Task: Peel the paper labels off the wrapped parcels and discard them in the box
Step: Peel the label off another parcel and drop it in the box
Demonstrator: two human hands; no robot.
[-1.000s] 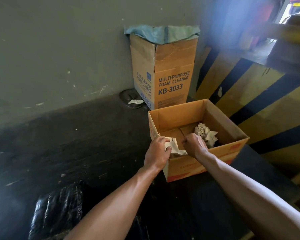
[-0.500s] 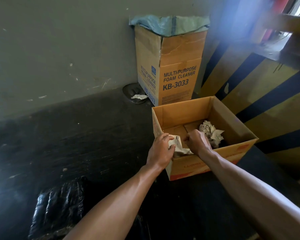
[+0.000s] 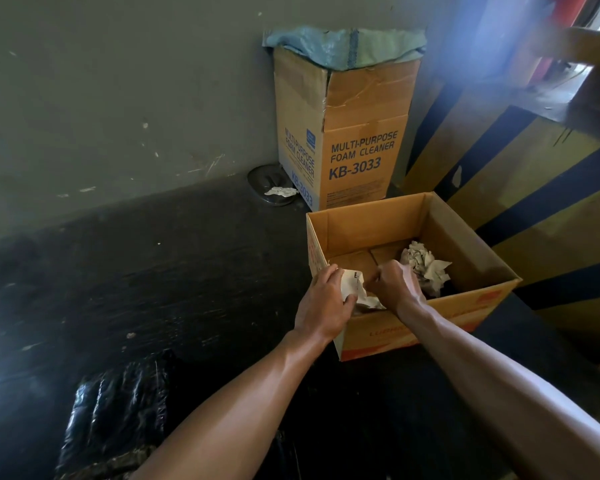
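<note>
Both hands work over the near corner of the open box (image 3: 392, 223). The left hand (image 3: 323, 306) pinches a crumpled label (image 3: 354, 289); the right hand (image 3: 397, 289) is fisted just beside it, contact unclear. A paper wad (image 3: 425, 268) already lies inside. One black-wrapped parcel (image 3: 118, 417) lies near the left forearm; any label on it cannot be made out. Disposal is judged partly done.

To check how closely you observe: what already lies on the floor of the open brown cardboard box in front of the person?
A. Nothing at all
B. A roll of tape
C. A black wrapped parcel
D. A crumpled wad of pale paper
D: a crumpled wad of pale paper lies on the floor of the open brown cardboard box, towards its right side, just beyond the right hand.
</note>
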